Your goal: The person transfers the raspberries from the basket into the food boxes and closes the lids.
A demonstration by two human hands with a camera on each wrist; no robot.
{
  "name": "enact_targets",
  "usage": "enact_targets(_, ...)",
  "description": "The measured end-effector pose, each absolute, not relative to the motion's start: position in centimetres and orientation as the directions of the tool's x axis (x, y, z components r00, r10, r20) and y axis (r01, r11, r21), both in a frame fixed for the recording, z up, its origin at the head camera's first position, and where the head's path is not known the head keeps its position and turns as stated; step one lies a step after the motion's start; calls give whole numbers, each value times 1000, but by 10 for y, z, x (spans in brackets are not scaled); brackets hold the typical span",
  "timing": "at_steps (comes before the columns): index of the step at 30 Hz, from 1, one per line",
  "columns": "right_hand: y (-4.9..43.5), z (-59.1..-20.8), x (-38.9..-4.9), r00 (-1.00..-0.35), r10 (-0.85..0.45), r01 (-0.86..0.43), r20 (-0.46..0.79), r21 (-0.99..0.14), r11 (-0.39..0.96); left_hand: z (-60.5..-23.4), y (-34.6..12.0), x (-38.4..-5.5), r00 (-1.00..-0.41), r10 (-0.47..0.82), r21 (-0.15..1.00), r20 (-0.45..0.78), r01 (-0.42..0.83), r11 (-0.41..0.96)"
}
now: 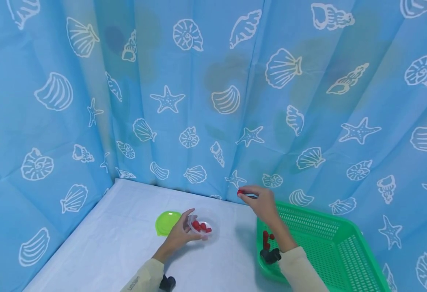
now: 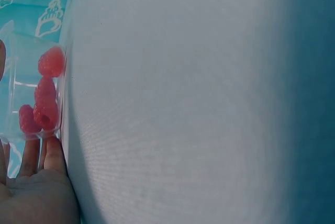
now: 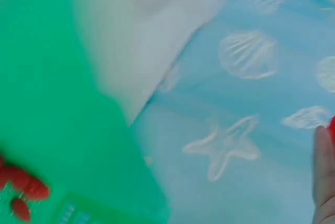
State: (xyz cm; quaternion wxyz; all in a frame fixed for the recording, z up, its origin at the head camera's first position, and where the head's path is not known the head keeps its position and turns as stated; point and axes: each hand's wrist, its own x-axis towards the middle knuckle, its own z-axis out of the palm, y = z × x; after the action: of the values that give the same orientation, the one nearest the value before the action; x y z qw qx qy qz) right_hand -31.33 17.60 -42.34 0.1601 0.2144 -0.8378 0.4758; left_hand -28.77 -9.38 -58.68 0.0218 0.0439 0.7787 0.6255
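Note:
A clear plastic tub with several raspberries in it stands on the white table. My left hand grips the tub's left side, thumb and fingers spread round it. In the left wrist view the fingers lie against the tub's wall. Up and to the right, my right hand pinches one raspberry between thumb and fingertips, above the table near the basket's far left corner. In the right wrist view only part of that hand and a sliver of the raspberry show.
A green plastic basket stands at the right, with several more raspberries near its left wall, partly behind my right wrist. A lime-green lid lies left of the tub. Blue shell-patterned curtain hangs behind the white table.

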Motion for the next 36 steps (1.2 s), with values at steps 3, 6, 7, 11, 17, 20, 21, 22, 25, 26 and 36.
enact_targets(3,171,-417,-312,-850,-221,-522,478,-717,462,-586,-93,-288,-996,90,976,16,35,214)
enact_targets(6,163,-415,-309,-854,-239,-519,462,-714,470,-586,-93,-288,-996,86,976,14,32,215)
enact_targets(7,159,-416,-308,-851,-247,-523,462,-713,467,-587,-93,-288,-996,85,977,12,30,212)
enact_targets(11,142,-426,-302,-854,-261,-520,450,-719,461,-588,-93,-286,-997,78,979,5,21,202)
enact_targets(17,113,-445,-290,-862,-260,-506,435,-712,487,-588,-92,-285,-998,60,975,12,25,220)
enact_targets(20,103,-458,-286,-861,-256,-507,439,-713,484,-587,-92,-286,-998,60,972,20,33,231)
enact_targets(21,101,-462,-285,-860,-255,-509,442,-714,481,-587,-91,-286,-998,61,973,22,36,229)
enact_targets(22,98,-467,-283,-860,-254,-510,443,-716,477,-588,-91,-286,-998,62,973,27,40,225)
enact_targets(25,92,-481,-282,-862,-244,-505,443,-727,466,-588,-91,-287,-998,61,975,34,46,218)
enact_targets(26,91,-486,-282,-865,-240,-501,441,-731,463,-588,-91,-287,-997,61,974,40,52,221)
enact_targets(36,83,-524,-293,-883,-211,-464,419,-722,514,-589,-91,-284,-997,51,972,49,60,228)
